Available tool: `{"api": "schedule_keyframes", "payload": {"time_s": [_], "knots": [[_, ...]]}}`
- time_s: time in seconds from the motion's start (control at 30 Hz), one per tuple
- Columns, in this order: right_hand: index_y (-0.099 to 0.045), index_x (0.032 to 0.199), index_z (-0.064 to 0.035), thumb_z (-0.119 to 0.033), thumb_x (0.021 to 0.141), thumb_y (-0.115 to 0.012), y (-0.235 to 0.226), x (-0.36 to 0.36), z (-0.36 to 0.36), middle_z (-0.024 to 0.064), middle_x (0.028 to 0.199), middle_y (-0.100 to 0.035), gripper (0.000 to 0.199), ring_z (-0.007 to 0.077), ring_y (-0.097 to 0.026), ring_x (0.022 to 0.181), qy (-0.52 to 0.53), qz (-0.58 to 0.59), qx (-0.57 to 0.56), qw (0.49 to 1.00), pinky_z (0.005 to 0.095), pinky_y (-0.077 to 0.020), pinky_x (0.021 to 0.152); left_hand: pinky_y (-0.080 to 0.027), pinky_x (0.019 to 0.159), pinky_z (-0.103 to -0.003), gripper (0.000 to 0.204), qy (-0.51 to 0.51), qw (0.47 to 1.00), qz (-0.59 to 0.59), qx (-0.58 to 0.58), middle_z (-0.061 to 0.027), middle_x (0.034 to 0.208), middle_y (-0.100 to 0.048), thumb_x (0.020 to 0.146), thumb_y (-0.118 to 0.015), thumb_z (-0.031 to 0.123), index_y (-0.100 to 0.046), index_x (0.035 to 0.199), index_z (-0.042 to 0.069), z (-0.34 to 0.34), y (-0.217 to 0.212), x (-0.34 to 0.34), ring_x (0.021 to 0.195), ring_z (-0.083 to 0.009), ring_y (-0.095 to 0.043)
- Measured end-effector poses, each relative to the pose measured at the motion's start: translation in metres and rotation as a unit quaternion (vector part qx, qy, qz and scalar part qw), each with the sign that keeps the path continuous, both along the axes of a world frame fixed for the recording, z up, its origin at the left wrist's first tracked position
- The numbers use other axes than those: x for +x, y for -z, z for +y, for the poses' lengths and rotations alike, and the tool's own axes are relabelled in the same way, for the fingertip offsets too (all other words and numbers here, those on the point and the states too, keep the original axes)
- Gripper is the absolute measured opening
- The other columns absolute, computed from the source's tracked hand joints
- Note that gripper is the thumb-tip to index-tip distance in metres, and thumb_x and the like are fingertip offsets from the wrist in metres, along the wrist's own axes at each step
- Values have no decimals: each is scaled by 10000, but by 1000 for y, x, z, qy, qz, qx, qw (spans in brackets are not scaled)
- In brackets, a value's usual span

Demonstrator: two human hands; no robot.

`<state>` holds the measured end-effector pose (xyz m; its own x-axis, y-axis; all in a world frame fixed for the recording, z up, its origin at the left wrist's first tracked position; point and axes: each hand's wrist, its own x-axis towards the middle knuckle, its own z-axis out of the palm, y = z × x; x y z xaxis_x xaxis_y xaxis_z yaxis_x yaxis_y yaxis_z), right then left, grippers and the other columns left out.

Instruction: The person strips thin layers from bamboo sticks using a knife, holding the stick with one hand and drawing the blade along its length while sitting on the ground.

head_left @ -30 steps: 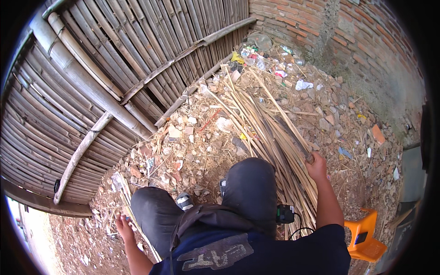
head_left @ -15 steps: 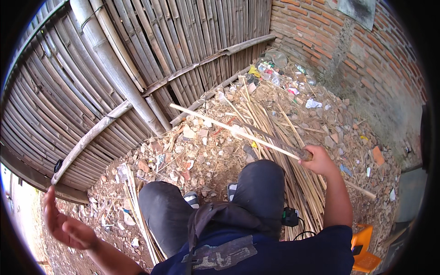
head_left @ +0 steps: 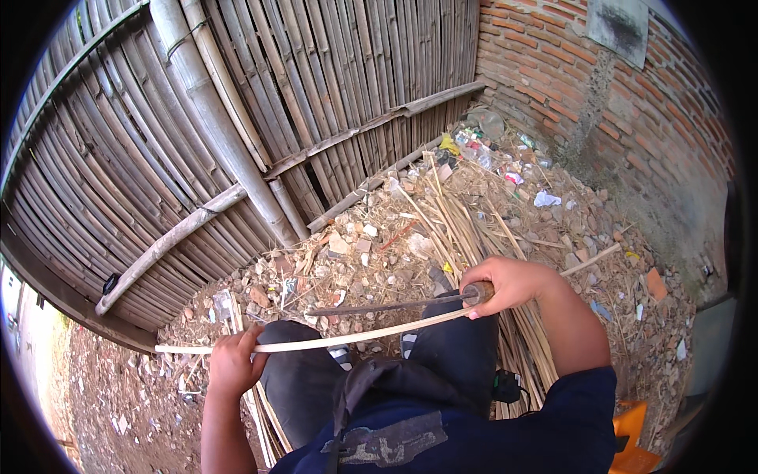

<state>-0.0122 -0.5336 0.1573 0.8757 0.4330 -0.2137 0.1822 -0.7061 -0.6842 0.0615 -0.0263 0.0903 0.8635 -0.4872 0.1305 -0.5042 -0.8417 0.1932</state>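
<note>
My left hand grips a long pale bamboo strip near its left end, above my left knee. The strip runs across my lap and out to the right past my right hand. My right hand is closed on the wooden handle of a long dark knife, whose blade points left just above the strip. The strip passes under this hand; whether the fingers also hold it is unclear. I sit with both knees in dark trousers.
A pile of bamboo strips lies on rubble ground ahead and beside my right leg. A bamboo fence stands at left, a brick wall at right, litter in the corner. An orange stool sits at lower right.
My left hand came in from the far left and closed on the strip. The strip swung down across my lap, and the knife now lies along it.
</note>
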Motion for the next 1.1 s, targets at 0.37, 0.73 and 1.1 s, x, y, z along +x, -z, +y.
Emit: {"api": "schedule_keyframes", "payload": {"time_s": [0.37,0.73,1.1], "knots": [[-689,993,-106,-300,779,-820,-18,59,56,124,788,-683,318,355,-674,757,132,-293,-81,944,442,-515,671,-507,578,-515,374,-207,971,89,-75,-186,620,-629,937,-665,396,-620,826,42,47,68,-110,624,-423,-657],[-697,1127,-135,-363,806,-782,87,141,144,172,884,-715,402,378,-702,873,-7,-135,-129,982,489,-548,771,-467,593,-571,352,-265,955,87,-97,-249,666,-616,1032,-514,315,-543,814,39,29,107,-131,652,-482,-622],[-669,990,-121,-299,802,-758,130,140,152,145,854,-707,275,366,-701,845,8,-126,-120,985,498,-548,754,-458,496,-550,312,-215,975,21,-51,-221,617,-587,1005,-558,277,-509,799,49,21,116,-115,543,-451,-597]]}}
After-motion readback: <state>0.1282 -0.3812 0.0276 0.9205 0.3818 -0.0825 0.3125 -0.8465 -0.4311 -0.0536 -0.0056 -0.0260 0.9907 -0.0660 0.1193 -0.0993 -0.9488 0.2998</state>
